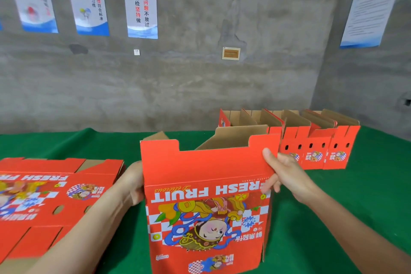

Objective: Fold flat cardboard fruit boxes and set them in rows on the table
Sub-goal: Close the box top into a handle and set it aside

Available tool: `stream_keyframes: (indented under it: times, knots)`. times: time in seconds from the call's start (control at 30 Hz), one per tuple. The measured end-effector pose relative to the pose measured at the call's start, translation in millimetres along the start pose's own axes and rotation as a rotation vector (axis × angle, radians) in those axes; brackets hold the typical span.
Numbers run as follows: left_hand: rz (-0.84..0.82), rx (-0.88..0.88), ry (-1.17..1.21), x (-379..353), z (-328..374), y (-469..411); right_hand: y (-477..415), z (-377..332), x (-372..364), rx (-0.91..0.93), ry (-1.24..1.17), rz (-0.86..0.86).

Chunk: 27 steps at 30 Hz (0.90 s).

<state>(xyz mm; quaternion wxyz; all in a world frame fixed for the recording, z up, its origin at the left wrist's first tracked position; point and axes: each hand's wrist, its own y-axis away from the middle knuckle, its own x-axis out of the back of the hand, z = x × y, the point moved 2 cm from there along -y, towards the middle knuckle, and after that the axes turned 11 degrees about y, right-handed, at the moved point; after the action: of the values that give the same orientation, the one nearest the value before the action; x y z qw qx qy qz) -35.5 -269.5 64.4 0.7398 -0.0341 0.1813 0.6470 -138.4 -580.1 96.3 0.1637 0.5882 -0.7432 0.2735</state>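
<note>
A red cardboard fruit box (206, 207) printed "FRESH FRUIT" upside down stands opened into a tube in front of me, brown inside showing at its top. My left hand (133, 182) holds its left edge, fingers hidden behind the panel. My right hand (282, 173) grips its right edge, thumb on the red front panel and fingers curled round the side. Several folded red boxes (311, 149) stand in a row at the back right of the table.
A stack of flat red box blanks (44, 198) lies on the left of the green table cover (367, 196). A grey concrete wall with several posters (140, 2) rises behind the table's far edge.
</note>
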Motion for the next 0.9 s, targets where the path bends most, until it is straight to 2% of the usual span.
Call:
stream_keyframes:
  times: [0.1, 0.17, 0.27, 0.4, 0.53, 0.67, 0.8, 0.87, 0.9]
  knots:
    - [0.202, -0.117, 0.108, -8.9, -5.4, 2.1, 9.1, 11.4, 6.0, -0.089, 0.218, 0.074]
    - [0.393, -0.224, 0.225, -7.3, -14.5, 2.8, 17.4, 15.9, 1.5, -0.064, 0.297, 0.158]
    - [0.520, -0.255, 0.272, -1.2, -33.5, -0.8, 24.4, 24.4, -12.0, -0.066, 0.142, 0.212]
    - [0.600, -0.330, 0.191, -2.6, -49.6, 4.2, 15.8, 44.7, -25.1, -0.207, -0.095, 0.275]
    - [0.539, -0.333, 0.155, 0.5, -52.9, 4.1, 9.4, 52.2, -34.8, -0.259, -0.148, 0.299]
    - [0.320, -0.396, -0.024, -1.9, -51.2, 13.1, 5.6, 49.2, -36.1, -0.227, -0.103, 0.271]
    - [0.289, -0.396, -0.095, -3.2, -44.6, 13.4, 1.9, 44.9, -34.9, -0.235, 0.106, 0.234]
    - [0.263, -0.400, -0.137, -4.0, -43.0, 13.1, -1.1, 47.2, -30.1, -0.285, 0.403, 0.155]
    - [0.249, -0.406, -0.139, -3.8, -43.5, 12.3, -1.0, 46.4, -28.2, -0.300, 0.569, 0.173]
